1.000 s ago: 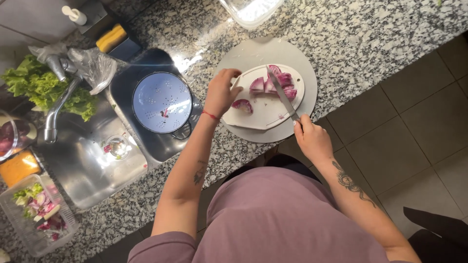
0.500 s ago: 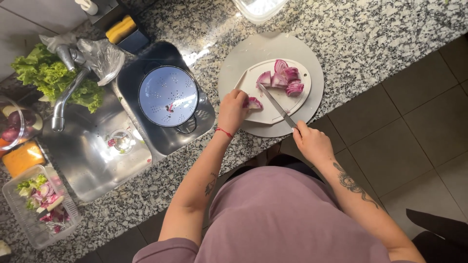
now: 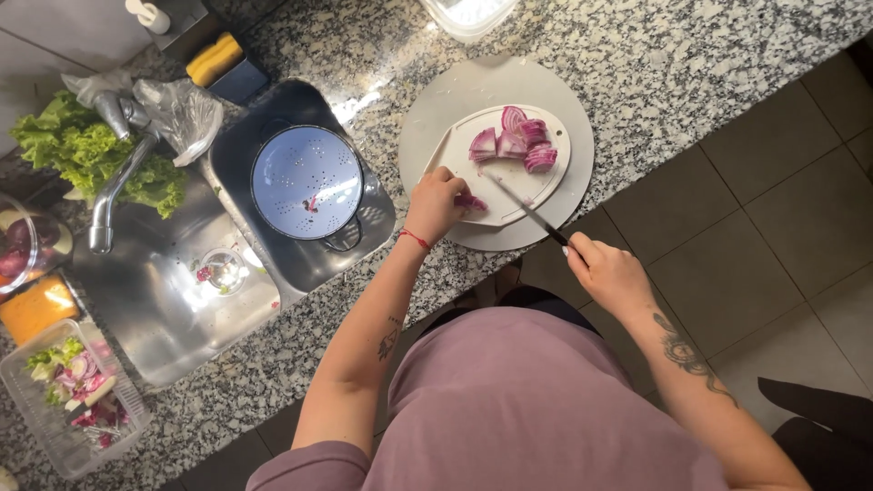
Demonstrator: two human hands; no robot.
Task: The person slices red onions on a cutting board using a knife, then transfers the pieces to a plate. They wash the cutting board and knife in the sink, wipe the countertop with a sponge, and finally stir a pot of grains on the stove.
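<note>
my left hand (image 3: 436, 205) pins a red onion piece (image 3: 471, 201) on the white cutting board (image 3: 509, 186), near-left of the cut wedges (image 3: 514, 144) | right hand (image 3: 607, 273) grips the knife (image 3: 526, 212) handle | onion light, layered, slippery; best pinned from above, fingertips curled

**Hidden and cut-off items, head view**

Left hand (image 3: 436, 205) covered most of one onion piece (image 3: 471, 202); only its edge showed. Right hand (image 3: 607, 273) hid the knife (image 3: 523, 207) handle. Clear container (image 3: 468, 13) was cut off by the top edge, glass bowl (image 3: 27, 244) by the left edge. Bits in the colander (image 3: 306, 182) were too small to identify. Lettuce (image 3: 82, 155) was partly behind the tap (image 3: 116, 182).
</note>
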